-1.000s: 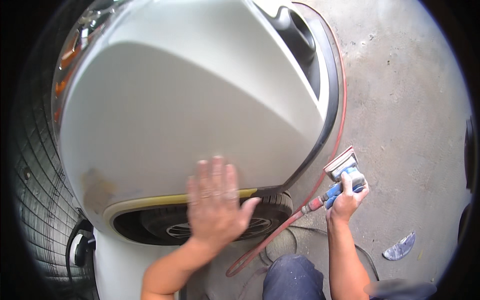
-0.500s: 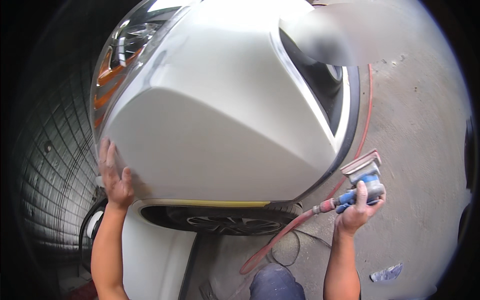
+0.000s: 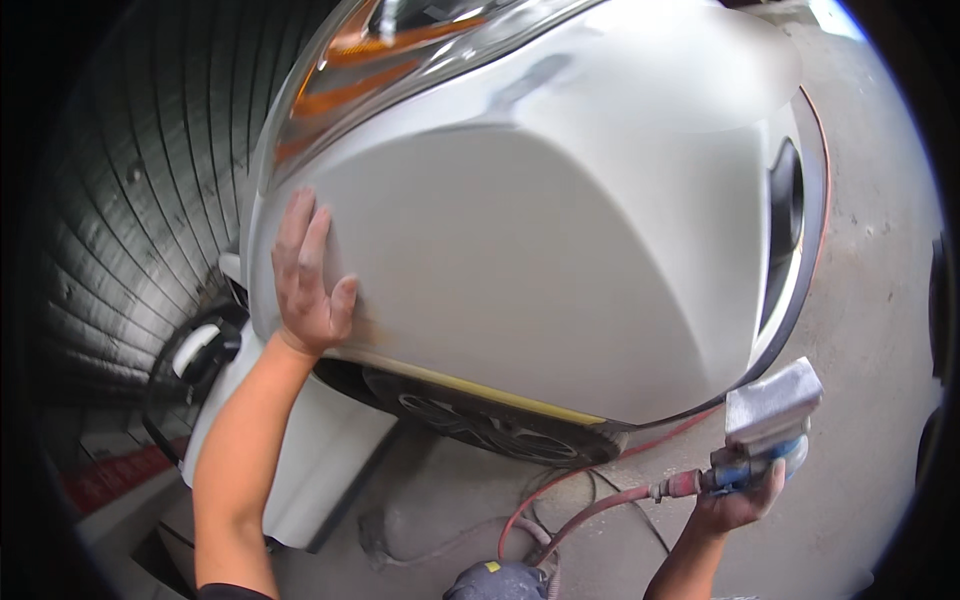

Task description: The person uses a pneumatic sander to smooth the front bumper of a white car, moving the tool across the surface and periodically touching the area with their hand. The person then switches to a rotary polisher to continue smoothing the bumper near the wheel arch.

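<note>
Fingers extended and slightly apart, my left hand point(image 3: 312, 275) lies on the dull, sanded-looking grey-white bumper point(image 3: 500, 270) of a car, just below the headlight point(image 3: 350, 90). A brownish patch shows beside its thumb. In my right hand point(image 3: 742, 500) is a dusty blue and grey air sander point(image 3: 770, 415), held off the bumper's lower right corner and touching nothing else. Its rectangular pad is tilted up, with a grey face showing. A reddish air hose point(image 3: 600, 515) runs from its coupling down toward the floor.
Under the bumper's yellow-edged wheel arch point(image 3: 480, 385) sits the dark wheel point(image 3: 485, 425). The white side panel point(image 3: 320, 470) of the car lies at lower left, near the black-and-white mirror point(image 3: 200, 350). Hoses and a thin cable loop over the concrete floor point(image 3: 640, 570).
The view has shifted, so the headlight and bumper appear larger and turned. My left hand stays on the bumper. The sander has moved lower right in view and its pad has tilted to show its face.
</note>
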A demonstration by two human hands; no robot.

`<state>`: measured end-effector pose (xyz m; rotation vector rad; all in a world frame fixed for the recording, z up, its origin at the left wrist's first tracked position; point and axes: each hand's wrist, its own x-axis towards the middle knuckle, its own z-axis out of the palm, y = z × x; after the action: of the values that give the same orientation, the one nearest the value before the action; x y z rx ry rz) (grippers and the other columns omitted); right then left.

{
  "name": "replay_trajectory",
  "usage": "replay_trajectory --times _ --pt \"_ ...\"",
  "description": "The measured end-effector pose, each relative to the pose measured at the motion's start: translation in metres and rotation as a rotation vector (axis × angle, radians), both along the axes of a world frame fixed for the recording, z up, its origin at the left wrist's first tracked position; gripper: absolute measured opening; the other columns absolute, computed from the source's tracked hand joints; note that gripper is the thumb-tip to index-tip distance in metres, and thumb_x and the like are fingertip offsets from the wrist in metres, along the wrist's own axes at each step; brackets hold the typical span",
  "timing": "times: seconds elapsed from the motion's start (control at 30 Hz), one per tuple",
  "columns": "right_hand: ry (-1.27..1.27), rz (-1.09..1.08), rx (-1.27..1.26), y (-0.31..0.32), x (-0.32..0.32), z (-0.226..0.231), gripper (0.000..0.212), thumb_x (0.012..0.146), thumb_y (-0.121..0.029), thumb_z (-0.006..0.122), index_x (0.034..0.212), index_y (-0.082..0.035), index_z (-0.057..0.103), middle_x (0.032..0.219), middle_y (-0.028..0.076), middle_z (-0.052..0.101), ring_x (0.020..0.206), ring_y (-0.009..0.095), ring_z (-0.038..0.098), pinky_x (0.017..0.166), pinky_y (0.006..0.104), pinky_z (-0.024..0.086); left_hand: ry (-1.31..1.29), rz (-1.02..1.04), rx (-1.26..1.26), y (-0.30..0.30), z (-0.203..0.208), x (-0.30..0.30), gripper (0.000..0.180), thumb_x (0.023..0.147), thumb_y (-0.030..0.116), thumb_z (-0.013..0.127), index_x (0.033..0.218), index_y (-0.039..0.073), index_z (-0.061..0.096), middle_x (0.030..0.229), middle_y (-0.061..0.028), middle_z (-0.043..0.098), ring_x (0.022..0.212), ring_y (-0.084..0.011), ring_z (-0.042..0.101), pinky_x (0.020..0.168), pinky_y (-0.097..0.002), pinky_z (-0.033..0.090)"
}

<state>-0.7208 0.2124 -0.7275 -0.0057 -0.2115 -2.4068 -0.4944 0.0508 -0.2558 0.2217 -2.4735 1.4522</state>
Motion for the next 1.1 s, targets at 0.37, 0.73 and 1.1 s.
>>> replay_trajectory --times 0.37,0.73,1.1 --pt "0.36 -0.309 0.829 0.03 -0.039 0.109 0.062 0.097 -0.045 0.054 0.134 0.006 0.048 0.108 0.016 0.061 0.085 0.022 0.063 0.069 0.031 0.053 0.095 -0.045 -0.043 0.007 -0.019 0.016 0.044 0.104 0.04 0.049 0.127 0.005 0.062 0.131 -0.0168 0.064 0.122 -0.0345 0.06 0.11 -0.0502 0.039" --pt "0.839 -0.322 0.941 0.049 -0.017 0.291 0.063 0.094 -0.024 0.063 0.147 -0.004 0.036 0.105 0.014 0.06 0.082 0.019 0.064 0.068 0.0309 0.055 0.267 -0.221 0.211 0.01 -0.032 0.031 0.029 0.085 0.016 0.071 0.109 0.0 0.067 0.116 -0.0165 0.069 0.11 -0.0332 0.065 0.102 -0.0522 0.048" --pt "1.525 -0.704 1.236 -0.021 0.045 0.348 0.065 0.086 -0.008 0.07 0.139 0.001 0.034 0.117 0.018 0.049 0.1 0.024 0.056 0.088 0.0373 0.05 1.061 -0.318 2.215 0.135 -0.226 -0.057 0.058 0.091 0.011 0.073 0.137 -0.007 0.041 0.117 -0.022 0.063 0.098 -0.0355 0.07 0.085 -0.0444 0.057"
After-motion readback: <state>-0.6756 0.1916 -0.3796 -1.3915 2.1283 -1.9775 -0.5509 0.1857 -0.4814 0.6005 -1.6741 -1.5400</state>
